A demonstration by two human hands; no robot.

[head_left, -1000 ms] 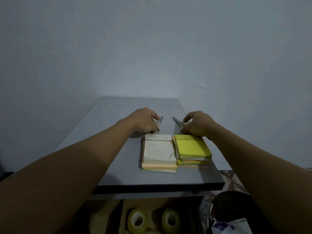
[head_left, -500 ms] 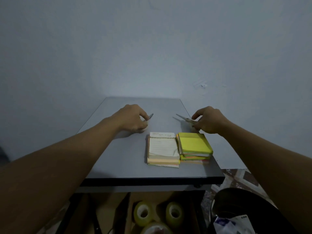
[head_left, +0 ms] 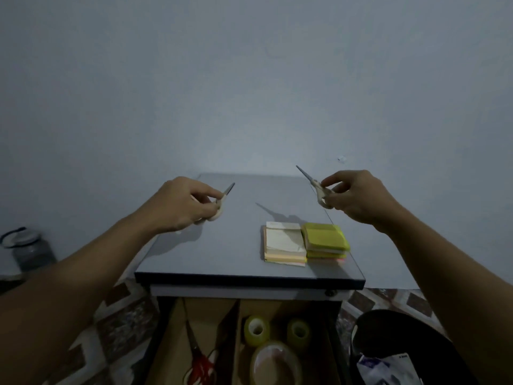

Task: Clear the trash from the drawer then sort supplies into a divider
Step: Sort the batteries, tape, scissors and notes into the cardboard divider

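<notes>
1. Two pale-handled pairs of scissors are in hand, one each. The left hand [head_left: 180, 208] curls its fingers round the handles of the left scissors [head_left: 223, 200], low over the desk top [head_left: 236, 262] at centre-left of frame, blade tip pointing up-right.
2. The right hand [head_left: 361, 200] pinches the right scissors [head_left: 317, 190] by the handles at centre-right, lifted off the desk, blades pointing up-left.
3. The drawer [head_left: 337, 343] stands open at bottom centre, under the desk's front edge, with a cardboard divider [head_left: 236, 326] inside. The left slot holds red-handled scissors [head_left: 201, 366]; the right slot holds tape rolls [head_left: 274, 359].
4. Key relation: the likely target, the scissors slot, lies below both hands, lower centre-left. The left hand looks nearer. The slot's long axis runs top-to-bottom in frame, so both pairs probably need turning to match.
5. Sticky-note pads [head_left: 284, 243] sit on the desk's lower right, between the right hand and the drawer, not yet sorted.
6. A black bin [head_left: 402, 337] at bottom right holds crumpled trash; the trash step looks done.
</notes>
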